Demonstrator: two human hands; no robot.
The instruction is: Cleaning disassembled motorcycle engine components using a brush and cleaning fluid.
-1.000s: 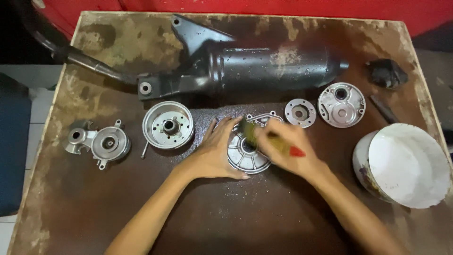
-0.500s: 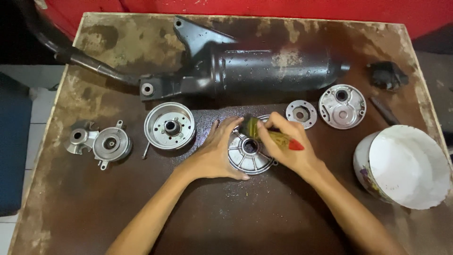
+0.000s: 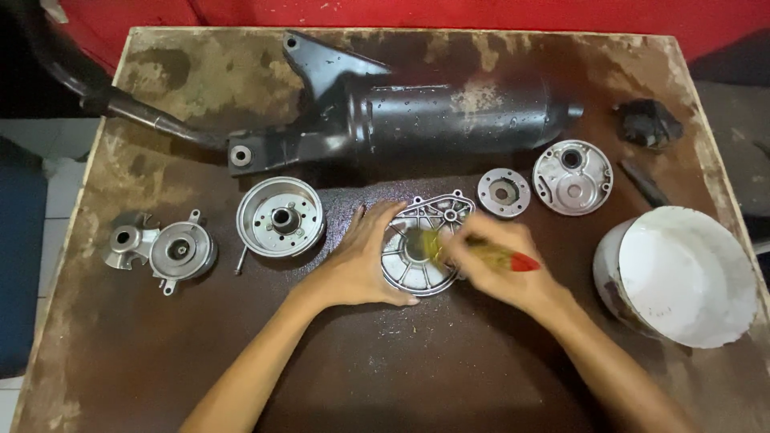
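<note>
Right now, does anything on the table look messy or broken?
Nothing looks broken. The table is stained and worn, with pale patches along its edges, and wet specks lie around the round cover that the left hand steadies while the right hand works a brush on it. The other parts lie flat.

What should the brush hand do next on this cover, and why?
Probably keep the strokes on the cover and work outward toward its far rim. The left hand rests against the cover's left edge, steadying it, while the right hand holds the brush with its bristles near the centre, blurred in mid-stroke. The ribs and bolt lugs by the rim show no bristles on them now.
</note>
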